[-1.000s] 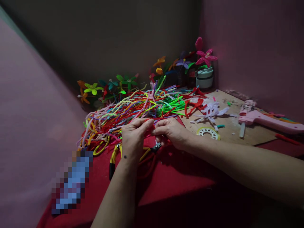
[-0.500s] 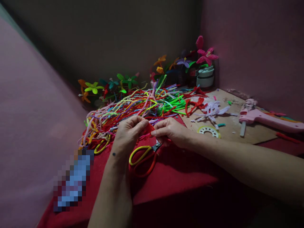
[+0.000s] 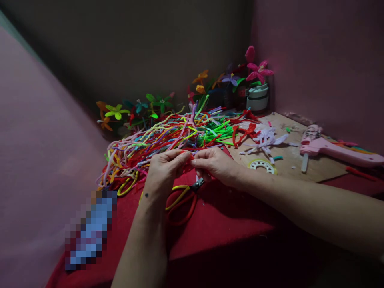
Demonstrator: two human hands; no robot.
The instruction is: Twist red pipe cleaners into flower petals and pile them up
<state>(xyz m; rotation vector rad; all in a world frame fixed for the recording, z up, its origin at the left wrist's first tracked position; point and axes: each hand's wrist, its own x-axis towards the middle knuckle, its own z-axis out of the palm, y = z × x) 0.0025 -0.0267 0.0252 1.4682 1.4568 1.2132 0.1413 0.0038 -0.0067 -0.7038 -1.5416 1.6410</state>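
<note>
A small piece of red pipe cleaner [image 3: 191, 157] shows between my two hands, mostly covered by fingers. My left hand [image 3: 167, 166] pinches it from the left with thumb and forefinger. From the right, my right hand [image 3: 211, 163] pinches it too, and the fingertips of both hands almost meet. Beneath them on the red cloth lies a pair of scissors [image 3: 192, 202] with one yellow and one red handle loop, partly behind my left wrist. A heap of multicoloured pipe cleaners [image 3: 159, 138] spreads just beyond my hands.
A pink glue gun [image 3: 333, 151] rests on a board [image 3: 318, 172] at right, near a tape roll [image 3: 261, 166] and white pipe-cleaner pieces [image 3: 267, 140]. Pipe-cleaner flowers [image 3: 260, 73] stand at the back by a pale container [image 3: 258, 98]. A second yellow-handled pair of scissors [image 3: 127, 185] lies left.
My hands have drawn closer together, and less of the red pipe cleaner shows between them. My left hand has shifted slightly right, covering more of the yellow scissor loop.
</note>
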